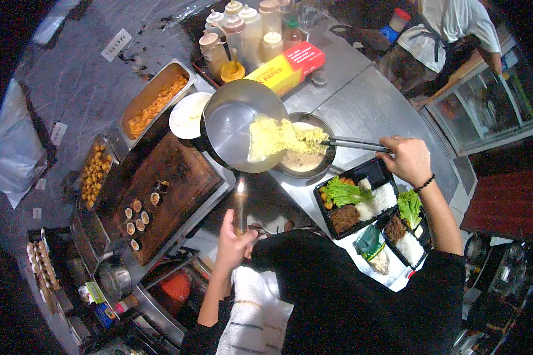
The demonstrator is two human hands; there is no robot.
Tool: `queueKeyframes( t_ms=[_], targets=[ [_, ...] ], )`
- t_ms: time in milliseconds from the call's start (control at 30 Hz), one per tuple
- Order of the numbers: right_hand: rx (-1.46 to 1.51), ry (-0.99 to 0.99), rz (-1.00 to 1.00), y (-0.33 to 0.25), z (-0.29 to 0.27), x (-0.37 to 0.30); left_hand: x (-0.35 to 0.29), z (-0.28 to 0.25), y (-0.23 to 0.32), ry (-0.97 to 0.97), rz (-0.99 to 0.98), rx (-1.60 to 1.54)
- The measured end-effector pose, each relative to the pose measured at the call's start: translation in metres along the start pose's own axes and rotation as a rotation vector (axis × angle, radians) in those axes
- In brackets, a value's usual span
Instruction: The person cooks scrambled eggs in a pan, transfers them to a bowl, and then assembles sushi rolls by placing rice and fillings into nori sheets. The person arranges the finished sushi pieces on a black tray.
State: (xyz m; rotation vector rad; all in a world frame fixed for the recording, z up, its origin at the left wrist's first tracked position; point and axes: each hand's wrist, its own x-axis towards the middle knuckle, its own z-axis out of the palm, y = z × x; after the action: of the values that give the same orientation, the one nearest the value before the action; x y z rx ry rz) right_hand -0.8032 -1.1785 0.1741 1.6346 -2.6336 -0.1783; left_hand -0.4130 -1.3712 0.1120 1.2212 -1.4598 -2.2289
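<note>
Both hands are closed on tools: the left hand [236,239] grips the pan's handle [241,204], and the right hand [408,160] grips dark chopsticks [358,144]. The pan [226,130] tips rightward over the bowl [328,162]. Yellow noodles [272,135] span the pan's right lip and reach into the bowl, above pale liquid [302,161]; the chopstick tips meet their right end. A meal box [323,214] lies near the bowl, on its near side.

Handling: expect the noodles to be soft, light and slippery; grip a bundle mid-length, with light pressure to avoid breakage. The pan is rigid and probably front-heavy; hold it by the handle only, as its wall may be hot.

Visibility: the pan covers the bowl's left rim. Noodles mask part of the liquid; their submerged ends, if any, cannot be made out. The right fingertips are unclear.
</note>
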Motion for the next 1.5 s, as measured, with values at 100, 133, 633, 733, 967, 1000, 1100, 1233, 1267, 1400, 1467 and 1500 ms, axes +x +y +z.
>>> queueKeyframes(
  t_ms=[100,133,633,733,967,1000,1100,1233,1267,1400,1467,1500],
  targets=[
    [-0.007,-0.030,-0.057,-0.006,0.019,0.009,0.000,0.000,-0.004,-0.015,-0.002,0.015],
    [-0.010,-0.043,-0.077,-0.008,0.025,0.012,0.000,0.000,-0.005,-0.026,-0.002,0.020],
    [-0.162,-0.103,-0.057,-0.021,-0.027,0.020,0.000,0.005,-0.010,-0.006,0.006,0.047],
    [-0.146,-0.057,-0.031,-0.020,-0.073,0.014,-0.003,0.001,-0.013,0.020,0.023,0.057],
    [0.033,0.022,-0.165,-0.041,-0.092,0.036,-0.004,0.006,-0.006,-0.003,0.018,0.086],
    [0.015,0.017,-0.181,-0.048,-0.085,0.045,-0.006,0.008,-0.003,0.003,0.016,0.098],
    [-0.030,-0.010,-0.232,-0.060,-0.062,0.069,-0.011,0.015,-0.003,0.065,0.009,0.134],
    [-0.074,-0.052,-0.285,-0.069,-0.049,0.078,-0.016,0.016,-0.005,0.089,-0.011,0.164],
    [-0.086,-0.055,-0.297,-0.071,-0.049,0.077,-0.017,0.015,-0.007,0.084,-0.009,0.153],
    [-0.088,-0.023,-0.305,-0.062,-0.050,0.069,-0.019,0.017,-0.006,0.097,-0.012,0.151],
    [-0.096,0.015,-0.300,-0.050,-0.049,0.064,-0.019,0.017,-0.005,0.093,0.012,0.179],
    [-0.085,0.005,-0.275,-0.044,-0.054,0.060,-0.020,0.017,-0.005,0.111,0.012,0.173]
  ],
)
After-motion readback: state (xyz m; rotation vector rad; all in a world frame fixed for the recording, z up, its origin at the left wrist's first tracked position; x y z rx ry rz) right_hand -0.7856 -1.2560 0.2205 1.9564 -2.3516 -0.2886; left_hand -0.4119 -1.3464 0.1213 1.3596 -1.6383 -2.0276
